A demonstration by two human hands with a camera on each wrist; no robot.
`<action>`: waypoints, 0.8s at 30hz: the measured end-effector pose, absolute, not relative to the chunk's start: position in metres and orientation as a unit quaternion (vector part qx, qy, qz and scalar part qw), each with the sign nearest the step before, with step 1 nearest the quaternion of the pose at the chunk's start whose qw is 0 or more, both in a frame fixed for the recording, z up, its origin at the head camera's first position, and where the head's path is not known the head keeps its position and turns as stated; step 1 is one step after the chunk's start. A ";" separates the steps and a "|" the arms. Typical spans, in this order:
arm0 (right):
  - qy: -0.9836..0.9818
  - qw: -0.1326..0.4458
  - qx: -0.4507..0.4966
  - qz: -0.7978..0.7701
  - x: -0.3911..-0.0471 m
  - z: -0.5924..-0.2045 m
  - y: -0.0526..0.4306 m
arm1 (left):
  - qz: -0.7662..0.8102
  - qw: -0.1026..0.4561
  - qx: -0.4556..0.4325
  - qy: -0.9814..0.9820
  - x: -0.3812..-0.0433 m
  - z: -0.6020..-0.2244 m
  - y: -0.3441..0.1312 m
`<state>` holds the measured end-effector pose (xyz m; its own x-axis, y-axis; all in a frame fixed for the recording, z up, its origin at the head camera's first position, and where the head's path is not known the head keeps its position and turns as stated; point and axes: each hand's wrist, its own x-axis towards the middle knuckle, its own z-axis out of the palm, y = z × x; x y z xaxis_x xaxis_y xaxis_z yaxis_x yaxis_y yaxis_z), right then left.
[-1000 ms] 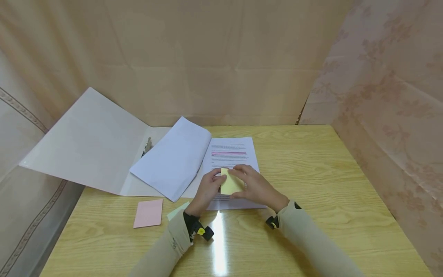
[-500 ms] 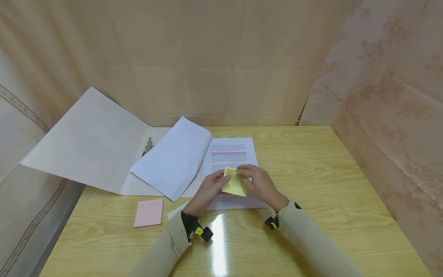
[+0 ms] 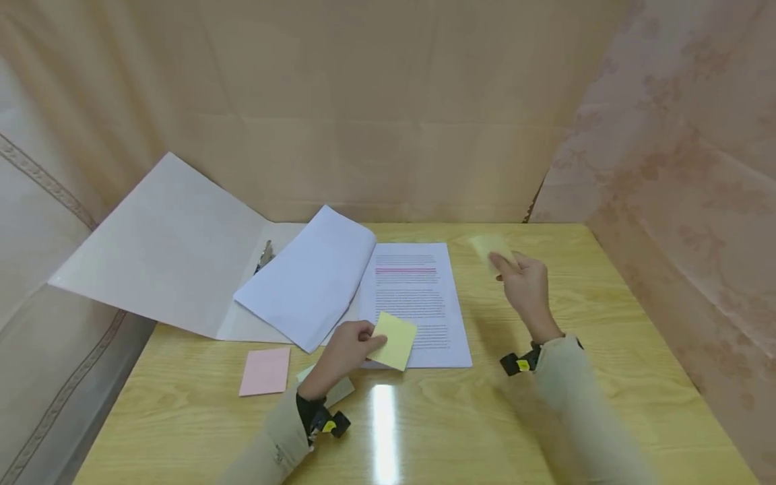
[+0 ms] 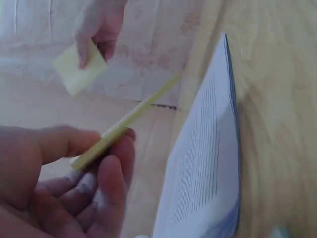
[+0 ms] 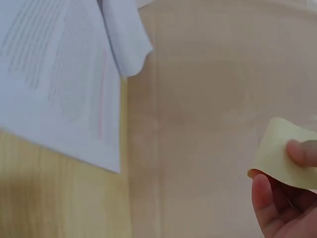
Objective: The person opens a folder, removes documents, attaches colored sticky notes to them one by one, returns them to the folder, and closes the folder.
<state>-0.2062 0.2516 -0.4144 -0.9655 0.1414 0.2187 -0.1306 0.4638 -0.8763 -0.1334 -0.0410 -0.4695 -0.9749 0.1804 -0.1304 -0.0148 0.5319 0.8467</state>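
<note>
My left hand [image 3: 347, 353] pinches a yellow sticky note pad [image 3: 395, 340] above the lower edge of a printed page [image 3: 412, 283]. Seen edge-on in the left wrist view, the pad [image 4: 126, 121] has some thickness and sits between thumb and fingers. To the right of the page and farther back, my right hand [image 3: 526, 286] holds a single yellow sticky note [image 3: 490, 249], blurred in the head view. The right wrist view shows this note [image 5: 282, 151] bending a little under the thumb. One line of the page carries pink highlighting.
An open white folder [image 3: 164, 249] with a metal clip [image 3: 265, 254] lies at the left, its cover raised. Turned-over sheets [image 3: 312, 276] rest across it. A pink sticky note pad [image 3: 265, 372] lies in front, and a pale green pad [image 3: 341, 392] is partly under my left wrist.
Both hands were together at the yellow pad. The right hand has peeled off one note and carried it right and away; the left has drawn slightly back with the pad.
</note>
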 end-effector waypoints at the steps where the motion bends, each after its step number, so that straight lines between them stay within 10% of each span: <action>1: -0.851 0.113 -0.005 0.513 -0.207 -0.414 0.256 | 0.480 0.107 0.045 0.869 -0.131 -0.470 -0.044; 10: -0.873 -0.017 0.005 0.487 -0.209 -0.447 0.246 | 0.414 0.203 0.136 0.877 -0.116 -0.484 -0.053; 24: -0.875 -0.028 0.029 0.483 -0.204 -0.456 0.231 | 0.265 0.185 0.129 0.937 -0.084 -0.479 -0.091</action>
